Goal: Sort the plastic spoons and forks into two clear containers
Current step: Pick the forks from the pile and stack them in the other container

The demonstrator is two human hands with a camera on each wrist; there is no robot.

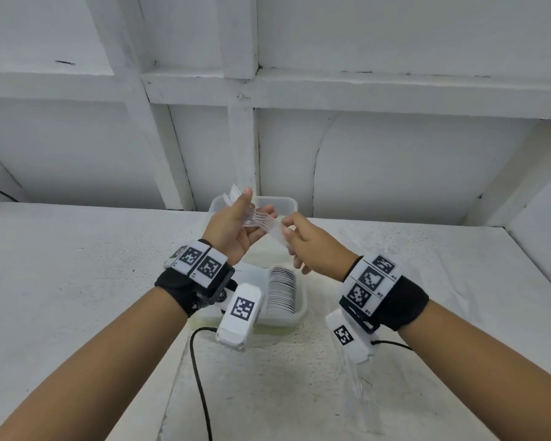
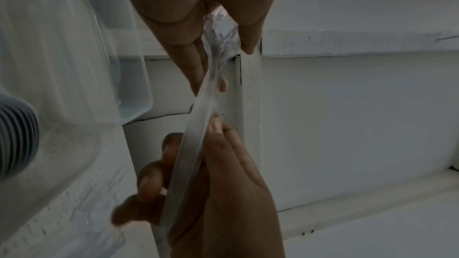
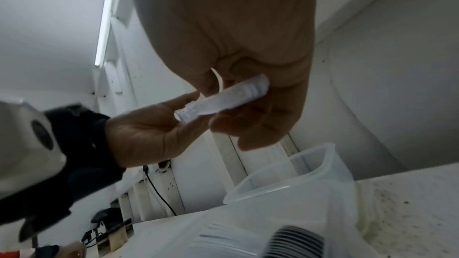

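the white table (image 1: pixel 77 281) is rough and painted, carrying two clear, soft-cornered plastic tubs. the near tub (image 1: pixel 301 308) is holding a nested row of spoons (image 1: pixel 282 292) with dark-looking edges; the far tub (image 1: pixel 291 203) is sitting just behind it, its contents hidden. above the near tub, the left hand (image 1: pixel 236 232) is gripping the tined end of a stacked bundle of forks (image 1: pixel 261 222), while the right hand (image 1: pixel 315 246) is pinching the handle ends. the forks are thin, glassy and slippery, so squaring the stack with both hands and keeping it pressed flat is probably wise before lowering it into the far tub.
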